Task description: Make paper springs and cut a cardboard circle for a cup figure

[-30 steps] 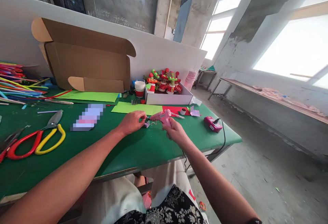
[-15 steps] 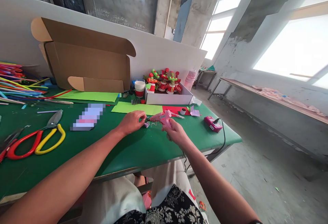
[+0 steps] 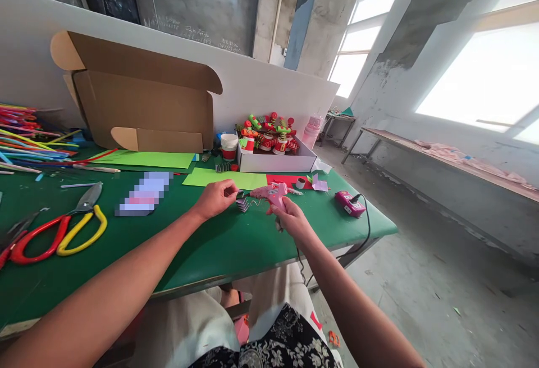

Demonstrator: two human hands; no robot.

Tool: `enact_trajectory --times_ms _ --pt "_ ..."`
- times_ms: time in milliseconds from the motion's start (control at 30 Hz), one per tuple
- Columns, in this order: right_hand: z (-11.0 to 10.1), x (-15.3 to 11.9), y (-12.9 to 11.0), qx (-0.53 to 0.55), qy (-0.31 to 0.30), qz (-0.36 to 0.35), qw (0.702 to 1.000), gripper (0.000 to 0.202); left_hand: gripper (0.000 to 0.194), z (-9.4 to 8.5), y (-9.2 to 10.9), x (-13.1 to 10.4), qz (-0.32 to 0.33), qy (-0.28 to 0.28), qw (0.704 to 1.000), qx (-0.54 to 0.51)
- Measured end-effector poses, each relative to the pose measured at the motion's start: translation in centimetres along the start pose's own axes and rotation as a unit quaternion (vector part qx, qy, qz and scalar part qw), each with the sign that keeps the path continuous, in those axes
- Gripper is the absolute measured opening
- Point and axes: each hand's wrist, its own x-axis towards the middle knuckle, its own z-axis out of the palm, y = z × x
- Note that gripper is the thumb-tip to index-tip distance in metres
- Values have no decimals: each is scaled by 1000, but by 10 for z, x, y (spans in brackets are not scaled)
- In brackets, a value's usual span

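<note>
Green felt table [image 3: 219, 255] is hosting gluing; right hand [image 3: 290, 219] is gripping pink plastic glue gun [image 3: 269, 192]; left hand [image 3: 215, 198] is pinching small folded paper piece [image 3: 243, 204]; nozzle risks burning fingertips.

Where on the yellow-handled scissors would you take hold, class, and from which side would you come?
Grip the yellow-handled scissors by their handle loops, coming from the near table edge. The loops lie flat and open toward the person, while the blades point away toward the back.

scissors [image 3: 63, 227] left on table [image 3: 202, 255], cardboard box [image 3: 143, 104] behind, glue gun [image 3: 269, 194] right
</note>
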Motion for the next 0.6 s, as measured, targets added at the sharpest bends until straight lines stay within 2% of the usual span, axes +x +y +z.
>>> enact_trajectory --times_ms 100,200,300,367,467,600 --pt "-5 -1 -1 19 12 5 1000 26 16 0 -1 0 -6 8 1000 -16" --pt "-13 -5 -2 81 -9 25 996 29 17 1 -2 1 -12 15 999 -32" --pt "-28 -5 1 121 -18 36 992 31 19 0 -2 1 -16 19 999 -46" --pt "-42 -3 5 126 -1 45 991 30 19 0 -2 2 -18 20 998 -54" --pt "-67 3 14 95 32 91 991 24 19 0 -1 1 -19 21 998 -63" --pt "-96 9 24 -21 74 114 990 15 18 1 -1 1 -20 22 997 -70"
